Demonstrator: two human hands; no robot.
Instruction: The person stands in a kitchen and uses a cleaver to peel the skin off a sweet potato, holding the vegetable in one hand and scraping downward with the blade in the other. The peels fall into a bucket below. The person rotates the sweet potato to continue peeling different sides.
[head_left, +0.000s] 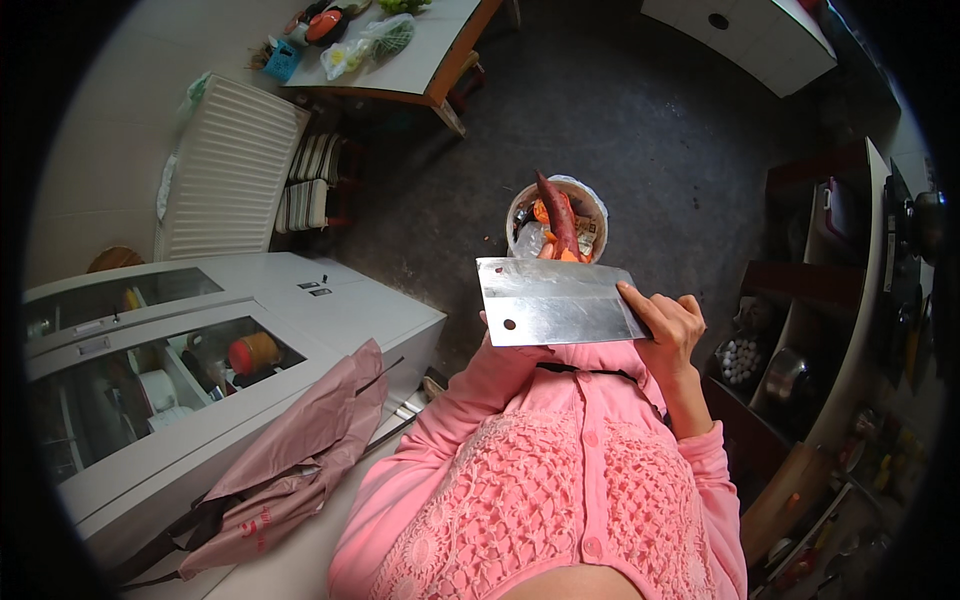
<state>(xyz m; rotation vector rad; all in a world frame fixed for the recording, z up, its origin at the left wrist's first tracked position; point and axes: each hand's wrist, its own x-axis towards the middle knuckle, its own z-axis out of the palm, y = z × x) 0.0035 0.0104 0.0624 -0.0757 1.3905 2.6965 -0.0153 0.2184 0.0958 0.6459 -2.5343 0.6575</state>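
My right hand (671, 326) is shut on a steel cleaver (559, 300), its index finger laid along the broad blade. The blade lies nearly flat to my view and covers most of my left hand. Only a few fingertips of my left hand (547, 251) show past the blade's far edge, against a long red-skinned sweet potato (557, 206). Orange flesh is bared at the sweet potato's near end, where the cleaver hides the rest. Below it stands a round waste bin (600, 206) with a pale liner, holding plastic and wrappers.
A white cabinet (352, 292) with glass doors is on my left, a mauve apron (300, 465) hanging at its edge. Farther off are a radiator (236, 165), striped stool cushions (301, 206) and a table (442, 45) with bagged vegetables. Open shelves (780, 330) with pots line the right.
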